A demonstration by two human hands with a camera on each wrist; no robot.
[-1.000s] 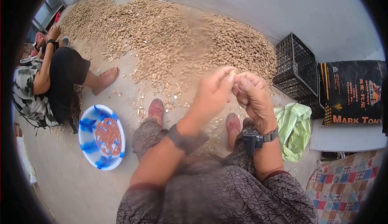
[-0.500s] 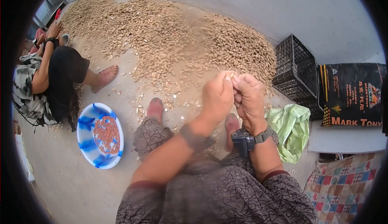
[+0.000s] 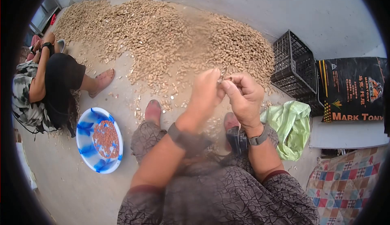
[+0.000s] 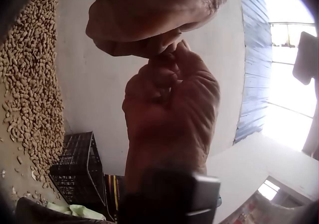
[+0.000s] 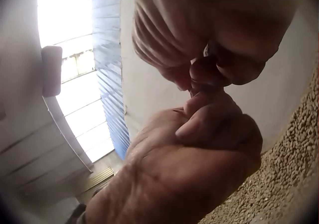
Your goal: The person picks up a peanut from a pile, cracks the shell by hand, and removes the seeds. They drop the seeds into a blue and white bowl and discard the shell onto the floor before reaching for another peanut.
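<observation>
An opened peanut shell [image 3: 222, 74] shows between the fingertips of both hands, above the lap in the head view. The left hand [image 3: 204, 93], slightly blurred, pinches it from one side with curled fingers. Thumb and index finger of the right hand [image 3: 247, 99] pinch at its other side, the other fingers bent. In the left wrist view the left hand [image 4: 154, 14] is above and the right hand [image 4: 169, 109] below, fingertips meeting. The right wrist view has the right hand [image 5: 214, 29] over the left hand [image 5: 189, 159]; fingers hide most of the shell.
A heap of peanuts [image 3: 154, 34] lies along the wall. A blue-white basin [image 3: 83, 142] holding reddish kernels stands at left, near a seated person [image 3: 61, 79]. At right are a black crate [image 3: 293, 62], a green bag [image 3: 290, 129] and a black printed sack [image 3: 353, 89].
The hands have shifted slightly left in the head view. The shell between the fingertips now looks parted, where earlier a small pale piece showed.
</observation>
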